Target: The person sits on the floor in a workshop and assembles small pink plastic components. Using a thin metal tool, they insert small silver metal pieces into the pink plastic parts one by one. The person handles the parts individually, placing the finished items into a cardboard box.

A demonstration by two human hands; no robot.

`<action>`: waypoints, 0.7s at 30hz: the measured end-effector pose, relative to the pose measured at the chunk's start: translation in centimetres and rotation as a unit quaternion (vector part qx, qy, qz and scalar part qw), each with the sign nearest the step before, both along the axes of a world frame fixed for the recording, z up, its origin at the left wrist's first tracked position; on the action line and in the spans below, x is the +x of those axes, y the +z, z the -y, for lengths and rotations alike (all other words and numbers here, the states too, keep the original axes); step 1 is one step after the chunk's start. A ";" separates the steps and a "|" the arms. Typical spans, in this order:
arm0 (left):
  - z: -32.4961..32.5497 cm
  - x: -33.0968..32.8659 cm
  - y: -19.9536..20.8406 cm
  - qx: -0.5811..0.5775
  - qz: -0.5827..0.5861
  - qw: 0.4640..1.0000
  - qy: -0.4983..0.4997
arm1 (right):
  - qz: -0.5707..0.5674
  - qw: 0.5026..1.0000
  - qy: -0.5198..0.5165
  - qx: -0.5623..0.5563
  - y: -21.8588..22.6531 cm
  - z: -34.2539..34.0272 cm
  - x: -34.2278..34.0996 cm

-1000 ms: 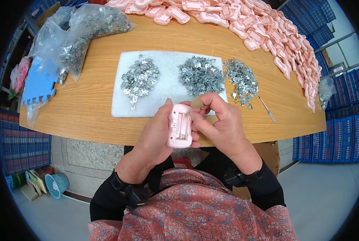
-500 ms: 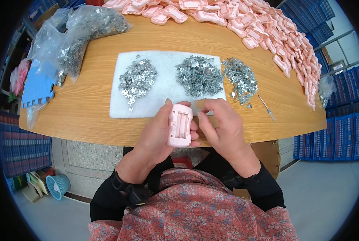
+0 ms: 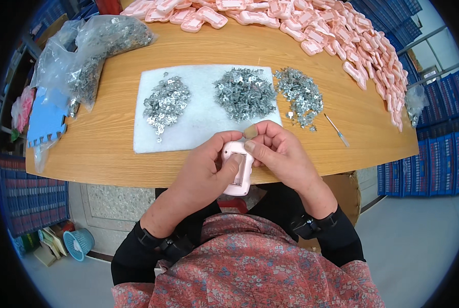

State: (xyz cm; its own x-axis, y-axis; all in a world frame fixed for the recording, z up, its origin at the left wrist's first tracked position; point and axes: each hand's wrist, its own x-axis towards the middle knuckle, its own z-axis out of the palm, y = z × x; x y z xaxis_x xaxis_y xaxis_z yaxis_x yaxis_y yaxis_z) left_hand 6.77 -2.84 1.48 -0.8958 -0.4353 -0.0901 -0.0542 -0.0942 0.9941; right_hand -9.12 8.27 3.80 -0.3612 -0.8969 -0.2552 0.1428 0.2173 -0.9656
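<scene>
A pale pink plastic casing (image 3: 245, 186) with a rectangular battery compartment is held over the table's front edge. My left hand (image 3: 201, 164) is closed round its left side, the thumb lying across the compartment. My right hand (image 3: 286, 154) grips the upper right corner, thumb in front and fingers behind. A tan cover sits on its index fingertip, which meets the left index finger above the casing. Whether a small part is between those fingertips is hidden. Just beyond lies a white foam mat (image 3: 201, 136), bearing a left pile (image 3: 166, 105) and a right pile (image 3: 245, 95) of small metal contact pieces.
Another metal heap (image 3: 300, 97) lies on the wood right of the mat, near a thin pointed tool (image 3: 337, 131). Pink casings (image 3: 337, 38) are heaped along the far right. Clear bags of metal parts (image 3: 93, 59) and a blue foam tile (image 3: 47, 115) occupy the left.
My right hand has come in from beside the casing and now grips its upper corner. The left thumb has moved over the compartment. The view has shifted slightly.
</scene>
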 end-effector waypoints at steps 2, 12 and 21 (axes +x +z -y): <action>0.1 0.0 0.9 -0.059 0.039 0.997 -0.020 | -0.016 1.000 -0.006 -0.007 -0.1 -0.3 0.1; 1.0 -0.2 0.3 0.359 0.047 0.931 -0.046 | -0.055 0.996 -0.001 -0.072 1.3 -0.6 1.0; 0.7 0.6 -0.2 0.516 -0.024 0.849 -0.111 | -0.239 0.967 0.036 -0.074 0.9 -0.5 1.3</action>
